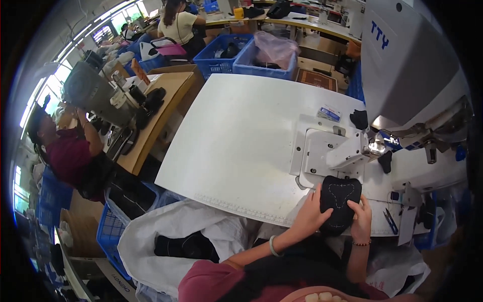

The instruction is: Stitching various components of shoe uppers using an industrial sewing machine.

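A black fabric piece [340, 204] with rounded ends and white dashed lines is held flat between my two hands at the front edge of the white sewing table. My left hand [314, 211] grips its left side, thumb on top. Its right side is pinched by my right hand [360, 216], also thumb up. Just beyond the piece stands the sewing machine's white arm and base plate [314, 151]. The machine's large grey head [412, 60] rises at the right. Fingers under the fabric are hidden.
Small scissors [390, 221] lie right of my hand. Black scraps [358, 119] and a small box [329, 112] sit by the machine. A white sack [136, 236] with black pieces is at lower left. Blue crates [221, 63] stand behind the table [236, 131]. A co-worker [70, 151] sits left.
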Tool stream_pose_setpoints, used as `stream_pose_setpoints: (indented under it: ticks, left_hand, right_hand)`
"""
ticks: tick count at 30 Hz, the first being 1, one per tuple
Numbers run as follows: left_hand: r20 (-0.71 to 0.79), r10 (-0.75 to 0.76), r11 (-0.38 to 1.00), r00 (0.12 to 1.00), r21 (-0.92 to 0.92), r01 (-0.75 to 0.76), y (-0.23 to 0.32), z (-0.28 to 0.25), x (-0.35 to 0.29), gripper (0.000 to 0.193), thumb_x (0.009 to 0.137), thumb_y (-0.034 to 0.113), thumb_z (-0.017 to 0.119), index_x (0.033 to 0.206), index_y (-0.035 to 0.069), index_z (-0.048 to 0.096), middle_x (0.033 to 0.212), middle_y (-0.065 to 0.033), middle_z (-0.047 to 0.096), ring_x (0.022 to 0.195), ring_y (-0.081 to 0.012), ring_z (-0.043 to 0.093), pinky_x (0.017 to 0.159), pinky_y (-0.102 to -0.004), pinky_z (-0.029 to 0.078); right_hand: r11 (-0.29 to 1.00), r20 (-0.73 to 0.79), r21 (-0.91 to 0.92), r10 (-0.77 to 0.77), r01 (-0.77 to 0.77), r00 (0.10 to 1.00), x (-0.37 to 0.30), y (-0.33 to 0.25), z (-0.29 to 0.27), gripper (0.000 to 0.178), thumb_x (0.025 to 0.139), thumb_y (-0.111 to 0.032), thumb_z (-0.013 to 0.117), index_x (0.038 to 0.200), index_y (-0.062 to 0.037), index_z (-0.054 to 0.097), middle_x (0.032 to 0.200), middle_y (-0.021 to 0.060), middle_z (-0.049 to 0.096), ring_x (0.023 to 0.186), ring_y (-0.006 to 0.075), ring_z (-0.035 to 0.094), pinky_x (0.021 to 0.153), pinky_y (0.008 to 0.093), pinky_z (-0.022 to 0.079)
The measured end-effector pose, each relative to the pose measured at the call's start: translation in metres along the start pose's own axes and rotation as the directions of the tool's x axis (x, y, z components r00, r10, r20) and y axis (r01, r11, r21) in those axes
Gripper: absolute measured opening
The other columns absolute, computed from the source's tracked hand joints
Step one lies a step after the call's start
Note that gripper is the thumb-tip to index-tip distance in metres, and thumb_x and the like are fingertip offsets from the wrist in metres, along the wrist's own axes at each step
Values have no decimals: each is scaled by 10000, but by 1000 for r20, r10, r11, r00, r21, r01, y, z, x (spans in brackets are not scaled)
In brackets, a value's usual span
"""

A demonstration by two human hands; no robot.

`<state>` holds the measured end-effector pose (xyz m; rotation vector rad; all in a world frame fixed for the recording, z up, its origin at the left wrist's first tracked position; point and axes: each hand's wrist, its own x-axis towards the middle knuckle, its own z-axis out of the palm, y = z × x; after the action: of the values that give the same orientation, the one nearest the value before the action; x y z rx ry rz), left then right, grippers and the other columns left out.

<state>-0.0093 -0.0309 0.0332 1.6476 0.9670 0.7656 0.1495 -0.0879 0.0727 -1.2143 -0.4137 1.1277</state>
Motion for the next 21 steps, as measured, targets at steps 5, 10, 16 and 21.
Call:
stream_pose_setpoints:
  ticks: [5, 10, 16, 21]
  left_hand:
    - [-89, 118, 879, 989, -454, -145, 3, -14, 5, 829, 759, 175, 720, 1391, -29, 223, 1179, -162, 476, 1121, -228, 469, 955, -323, 366]
    - [-72, 290, 802, 954, -526, -283, 15, 7, 5, 695, 740, 76, 634, 1337, 36, 280, 1183, -136, 466, 1115, -208, 456, 941, -316, 372]
    - [-226, 343, 770, 912, -489, -411, 0, 27, -8, 578, 702, 1, 499, 1250, 29, 318, 1078, -136, 445, 1060, -227, 433, 929, -331, 366]
    - [-124, 213, 809, 969, -533, -246, 0, 43, -1, 634, 776, 71, 505, 1342, -17, 234, 1224, -177, 415, 1173, -259, 399, 1011, -328, 309]
  right_hand:
    - [940, 157, 57, -340, 335, 927, 2, 9, 17, 617, 677, 94, 580, 1263, 34, 398, 1150, 133, 557, 1085, 214, 533, 982, 329, 385]
    - [826, 223, 81, -561, 558, 797, 8, 24, -13, 665, 689, 3, 616, 1308, 35, 375, 1206, 123, 520, 1132, 243, 499, 1013, 354, 345]
    - [880, 172, -17, -466, 475, 868, 2, 59, -10, 504, 792, -95, 548, 1264, 22, 415, 1249, 118, 477, 1166, 228, 446, 1020, 353, 311]
    - [886, 161, 22, -460, 463, 873, 12, 54, -10, 486, 792, -103, 456, 1265, 4, 423, 1221, 112, 487, 1131, 222, 462, 984, 343, 347]
